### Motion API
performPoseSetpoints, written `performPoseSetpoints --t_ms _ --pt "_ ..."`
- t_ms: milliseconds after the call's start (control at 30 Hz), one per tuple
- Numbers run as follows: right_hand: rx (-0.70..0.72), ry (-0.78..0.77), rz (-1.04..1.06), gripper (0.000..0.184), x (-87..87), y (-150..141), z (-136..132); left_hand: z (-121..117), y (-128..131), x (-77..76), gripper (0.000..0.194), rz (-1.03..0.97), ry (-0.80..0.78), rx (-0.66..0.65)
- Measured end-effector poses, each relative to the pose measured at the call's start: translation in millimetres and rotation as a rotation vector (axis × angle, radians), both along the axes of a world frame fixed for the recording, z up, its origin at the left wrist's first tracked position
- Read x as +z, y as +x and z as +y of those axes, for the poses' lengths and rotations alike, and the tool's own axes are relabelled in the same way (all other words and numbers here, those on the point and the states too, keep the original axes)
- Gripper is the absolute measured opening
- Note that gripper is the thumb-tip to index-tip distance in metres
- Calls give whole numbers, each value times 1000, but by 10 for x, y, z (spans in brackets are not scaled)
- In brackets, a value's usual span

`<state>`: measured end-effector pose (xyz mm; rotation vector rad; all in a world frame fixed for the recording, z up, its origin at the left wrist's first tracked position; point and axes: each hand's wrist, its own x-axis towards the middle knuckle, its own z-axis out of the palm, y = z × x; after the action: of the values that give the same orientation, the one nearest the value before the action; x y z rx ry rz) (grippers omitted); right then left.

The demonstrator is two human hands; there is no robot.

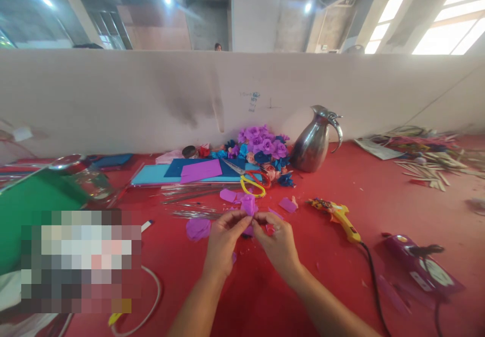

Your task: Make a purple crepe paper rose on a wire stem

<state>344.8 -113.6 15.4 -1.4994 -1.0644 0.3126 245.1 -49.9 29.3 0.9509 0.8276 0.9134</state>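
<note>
Between the fingertips of my left hand [227,236] and my right hand [277,238] is a small purple paper flower [248,204], its petals rolled upright. Both hands are closed in a pinch at its base, thumbs almost touching. Purple petal pieces [198,229] lie to the left of my hands, and another purple piece [288,204] is to the right. Just beyond the flower rest scissors [253,186] with yellow and red handles. A yellow glue gun [343,221] lies to the right, its nozzle end covered in residue.
Finished paper flowers [261,142] are heaped near the wall beside a metal jug [312,142]. Coloured paper sheets [151,174] and thin wires [197,210] lie left of centre. A purple power strip [422,263] with cables sits at right, and sticks [428,170] are piled behind it.
</note>
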Motion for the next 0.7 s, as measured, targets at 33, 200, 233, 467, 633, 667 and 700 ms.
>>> performPoseSetpoints --t_ms 33,200,233,467,633,667,700 --pt "-7 10 -23 12 -13 5 -1 2 -2 -1 20 25 17 4" --pt "-9 91 -98 11 -74 15 -4 28 -15 -25 22 105 103 6" --pt "-10 116 -113 11 -80 14 -4 34 -19 -36 20 110 126 9" --pt "-13 223 -177 14 -64 0 -29 33 -61 -98 18 188 408 2" --pt "-27 265 -185 15 -69 -12 -45 -11 -86 -35 15 233 654 -15" --pt "-29 271 -175 16 -72 -16 -44 -21 -90 -26 15 241 695 -7" --pt "-31 270 -160 16 -75 -20 -43 -30 -92 -22 15 248 723 1"
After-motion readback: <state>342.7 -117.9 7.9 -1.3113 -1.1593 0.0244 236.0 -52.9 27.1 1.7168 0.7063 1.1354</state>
